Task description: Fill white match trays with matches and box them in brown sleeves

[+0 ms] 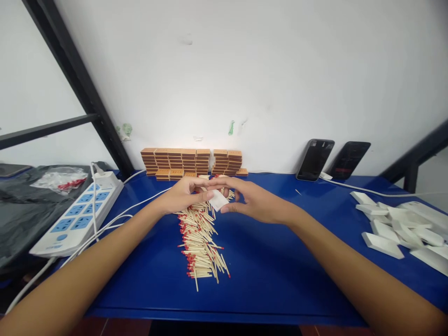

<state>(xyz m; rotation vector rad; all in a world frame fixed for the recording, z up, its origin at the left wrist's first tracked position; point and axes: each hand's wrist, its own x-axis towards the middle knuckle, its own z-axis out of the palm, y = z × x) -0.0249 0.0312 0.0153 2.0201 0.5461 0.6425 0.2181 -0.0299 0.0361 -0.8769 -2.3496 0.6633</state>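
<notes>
A small white matchbox tray (218, 200) is held between my two hands above the blue table (266, 275). My left hand (184, 195) pinches its left end, thumb on the near face. My right hand (257, 200) grips the opposite end with thumb and fingers, its fingertips meeting those of the left. Whether anything lies inside the tray cannot be seen. Beneath and in front of my hands spreads a long pile of red-tipped matches (201, 242). Part of the pile is hidden behind my hands.
Stacked matchboxes (175, 161) line the wall. To the right lies a heap of white trays (388, 221). Two phones (317, 160) lean on the wall. A power strip (79, 214) with white cables (115, 219) and a black plastic bag (21, 210) occupy the left.
</notes>
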